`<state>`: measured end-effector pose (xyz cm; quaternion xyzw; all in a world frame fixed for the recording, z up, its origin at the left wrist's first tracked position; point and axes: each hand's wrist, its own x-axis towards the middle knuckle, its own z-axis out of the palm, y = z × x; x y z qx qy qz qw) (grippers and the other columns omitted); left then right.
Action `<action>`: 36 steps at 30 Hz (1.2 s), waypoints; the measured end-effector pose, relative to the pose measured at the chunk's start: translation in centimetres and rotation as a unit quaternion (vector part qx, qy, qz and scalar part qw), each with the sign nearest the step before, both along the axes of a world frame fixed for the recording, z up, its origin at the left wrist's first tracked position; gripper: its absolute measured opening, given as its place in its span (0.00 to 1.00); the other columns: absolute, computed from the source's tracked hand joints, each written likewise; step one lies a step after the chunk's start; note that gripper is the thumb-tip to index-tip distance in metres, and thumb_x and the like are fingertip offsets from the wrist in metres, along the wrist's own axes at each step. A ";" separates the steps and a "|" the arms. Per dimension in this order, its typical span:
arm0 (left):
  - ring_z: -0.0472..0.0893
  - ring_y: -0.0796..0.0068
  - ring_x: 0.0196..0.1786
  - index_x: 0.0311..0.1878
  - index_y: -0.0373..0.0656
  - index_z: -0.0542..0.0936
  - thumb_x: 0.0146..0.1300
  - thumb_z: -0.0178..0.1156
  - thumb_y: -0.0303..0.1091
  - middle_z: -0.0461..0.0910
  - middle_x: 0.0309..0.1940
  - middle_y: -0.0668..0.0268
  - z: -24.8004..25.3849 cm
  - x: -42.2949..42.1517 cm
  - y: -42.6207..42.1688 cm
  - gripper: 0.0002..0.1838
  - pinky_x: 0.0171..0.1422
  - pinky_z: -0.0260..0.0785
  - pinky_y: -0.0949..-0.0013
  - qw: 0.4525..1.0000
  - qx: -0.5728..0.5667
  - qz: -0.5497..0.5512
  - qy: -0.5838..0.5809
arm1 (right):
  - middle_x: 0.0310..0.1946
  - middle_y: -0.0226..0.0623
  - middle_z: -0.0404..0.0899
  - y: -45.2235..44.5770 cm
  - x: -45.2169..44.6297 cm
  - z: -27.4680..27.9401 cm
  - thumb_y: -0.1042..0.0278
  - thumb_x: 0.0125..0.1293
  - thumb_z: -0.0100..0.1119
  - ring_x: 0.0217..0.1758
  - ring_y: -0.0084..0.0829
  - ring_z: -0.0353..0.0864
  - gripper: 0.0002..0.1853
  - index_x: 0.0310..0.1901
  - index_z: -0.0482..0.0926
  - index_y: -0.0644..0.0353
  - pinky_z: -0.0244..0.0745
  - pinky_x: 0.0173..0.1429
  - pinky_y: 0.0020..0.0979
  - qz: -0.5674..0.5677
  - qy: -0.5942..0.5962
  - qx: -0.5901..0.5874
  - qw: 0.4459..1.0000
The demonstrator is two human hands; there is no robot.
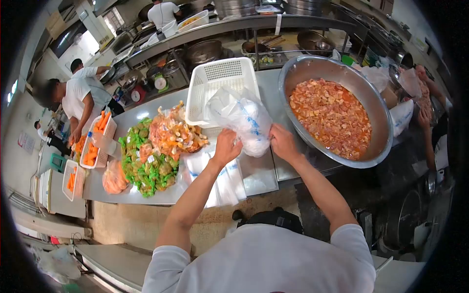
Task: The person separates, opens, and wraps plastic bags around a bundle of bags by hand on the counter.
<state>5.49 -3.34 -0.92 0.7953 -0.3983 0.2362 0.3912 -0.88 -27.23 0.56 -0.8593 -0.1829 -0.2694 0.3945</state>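
Observation:
Between my two hands is a clear plastic bag [246, 122] with blue print, puffed out over the near edge of a white plastic basket [198, 80]. My left hand [227, 147] is closed on the bag's left side. On the right side, my right hand [283, 141] pinches the bag too. A stack of flat plastic bags [227, 183] lies on the steel table just below my left hand. To the right of my right hand stands a large metal basin [383, 132] with marinated meat pieces [330, 117] in it.
Left on the steel table [261, 178] lie bagged orange pieces [178, 134], green-tied bags [146, 163] and a pinkish bag [115, 177]. Baskets of carrots [101, 123] stand farther left, where a co-worker [80, 105] works. Another person's hand [424, 117] shows at the far right. A shelf [234, 24] runs behind.

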 end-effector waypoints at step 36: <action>0.81 0.72 0.37 0.33 0.39 0.81 0.66 0.58 0.34 0.83 0.32 0.63 3.1 -8.0 2.6 0.09 0.50 0.72 0.69 0.719 -0.487 0.016 0.496 | 0.43 0.32 0.81 0.5 -2.8 0.5 0.80 0.65 0.52 0.47 0.27 0.79 0.09 0.45 0.78 0.63 0.72 0.56 0.28 -0.098 0.091 0.390 0.911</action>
